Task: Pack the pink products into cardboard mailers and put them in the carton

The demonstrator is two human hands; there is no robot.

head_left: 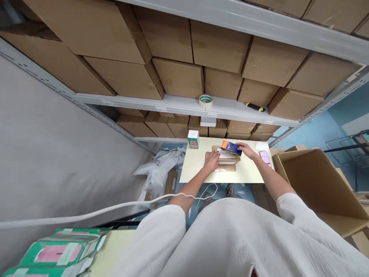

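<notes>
A small brown cardboard box (227, 167) lies with its flaps spread on the cream-coloured table. My left hand (212, 160) grips the box at its left side, fingers bent over the edge beside a white piece inside or on top of it. Above the box's right part is a dark blue carton (232, 148) with an orange end, tilted. My right hand (245, 149) has its fingers closed on the right end of this carton. What lies inside the cardboard box is mostly hidden.
On the table (193, 171) stand a green-and-white carton (193, 139) and a phone (265, 157). The shelf ahead holds brown boxes, a tape roll (205, 100) and a cutter knife (255, 107). A large open box (319, 184) stands right; a white cable (115, 209) crosses left.
</notes>
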